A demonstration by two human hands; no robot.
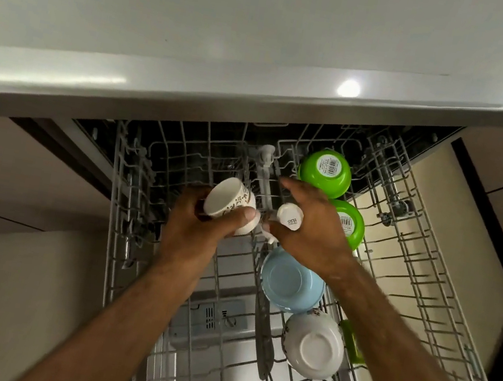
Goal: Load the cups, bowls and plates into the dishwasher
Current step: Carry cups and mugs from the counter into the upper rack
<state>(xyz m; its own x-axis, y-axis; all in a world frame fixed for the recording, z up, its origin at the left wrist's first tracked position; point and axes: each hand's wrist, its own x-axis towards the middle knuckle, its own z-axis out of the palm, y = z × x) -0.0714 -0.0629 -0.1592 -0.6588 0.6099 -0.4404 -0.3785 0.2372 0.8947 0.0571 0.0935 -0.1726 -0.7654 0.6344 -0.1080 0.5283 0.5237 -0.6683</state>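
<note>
My left hand (195, 227) holds a patterned cup (228, 203) over the rack (425, 250); my right hand (313, 229) grips a plain white cup (288, 216), bottom up. On the right stand upturned a far green bowl (325, 172), a near green bowl (352, 222), a blue bowl (291, 282) and a white bowl (314, 345).

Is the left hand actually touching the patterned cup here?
Touching. The head view shows the left hand curled round the patterned cup, with its thumb pressed against the cup's side.

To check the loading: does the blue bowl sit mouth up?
No, the blue bowl shows its base, mouth down in the rack.
</note>
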